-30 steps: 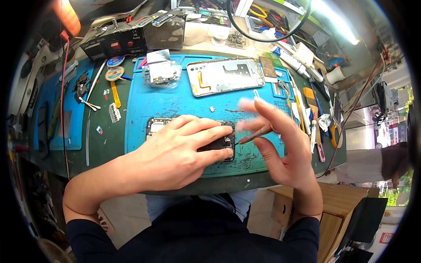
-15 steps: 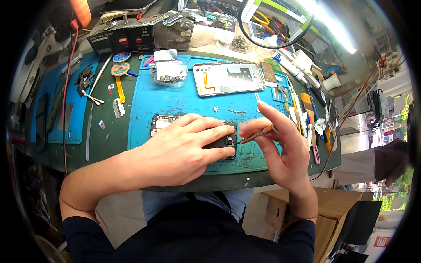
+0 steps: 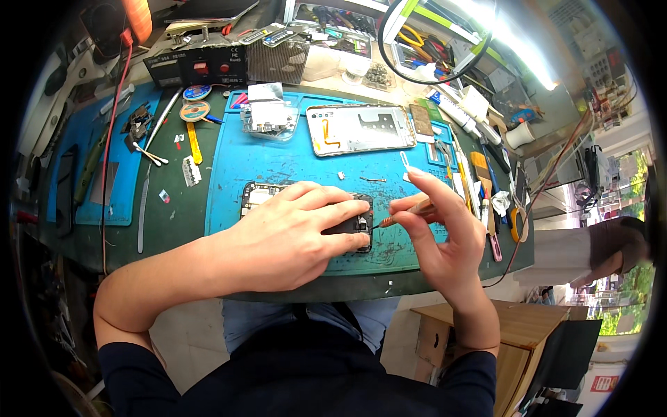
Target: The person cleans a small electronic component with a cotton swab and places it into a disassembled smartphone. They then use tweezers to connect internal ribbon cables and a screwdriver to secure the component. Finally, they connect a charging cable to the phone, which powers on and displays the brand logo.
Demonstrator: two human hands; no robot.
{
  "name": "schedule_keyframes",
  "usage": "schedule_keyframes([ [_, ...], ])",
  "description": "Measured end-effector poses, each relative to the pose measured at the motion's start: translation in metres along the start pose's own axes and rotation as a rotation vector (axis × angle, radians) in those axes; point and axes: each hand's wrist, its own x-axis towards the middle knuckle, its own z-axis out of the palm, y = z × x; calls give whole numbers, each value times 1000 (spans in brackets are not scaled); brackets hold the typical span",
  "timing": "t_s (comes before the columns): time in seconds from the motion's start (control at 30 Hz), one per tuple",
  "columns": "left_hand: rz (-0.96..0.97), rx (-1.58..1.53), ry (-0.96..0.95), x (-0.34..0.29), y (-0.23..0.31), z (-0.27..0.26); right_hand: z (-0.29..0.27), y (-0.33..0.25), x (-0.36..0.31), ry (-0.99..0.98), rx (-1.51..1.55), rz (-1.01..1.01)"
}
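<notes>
An opened phone [image 3: 346, 226] lies on the blue work mat [image 3: 313, 167], its dark inner parts showing. My left hand [image 3: 295, 233] rests across it with the fingers spread flat, covering much of its middle. At the phone's right end, my right hand [image 3: 448, 243] pinches a thin screwdriver [image 3: 389, 222] between thumb and fingers. Its tip points left and meets the phone's right edge. Whether it sits in a screw is too small to tell.
Behind the phone lie a silver phone housing [image 3: 361, 130] and a clear plastic box [image 3: 269, 124] of small parts. Brushes [image 3: 481, 167] and pens line the right side. A razor blade [image 3: 191, 171], cotton swabs [image 3: 151, 157] and solder spool [image 3: 194, 110] are on the left. Another person stands far right.
My right hand's fingers, blurred and more spread before, have closed in on the screwdriver. The left hand and phone stay together; the whole view has shifted slightly.
</notes>
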Motion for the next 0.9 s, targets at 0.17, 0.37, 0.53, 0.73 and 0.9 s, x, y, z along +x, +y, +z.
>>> schedule_keyframes([
  [0.17, 12, 16, 7, -1, 0, 0, -3, 3, 2, -65, -45, -64],
  [0.37, 19, 12, 14, -1, -1, 2, -2, -2, -4, -43, -11, 63],
  [0.53, 23, -1, 37, -2, -2, 4, 0, -2, -3, -34, -28, 7],
  [0.73, 30, -8, 55, -2, -3, 8, 2, -4, -4, -37, 61, 96],
  [0.9, 37, 15, 55, -3, -4, 10, 0, -4, -2, -67, -64, 18],
])
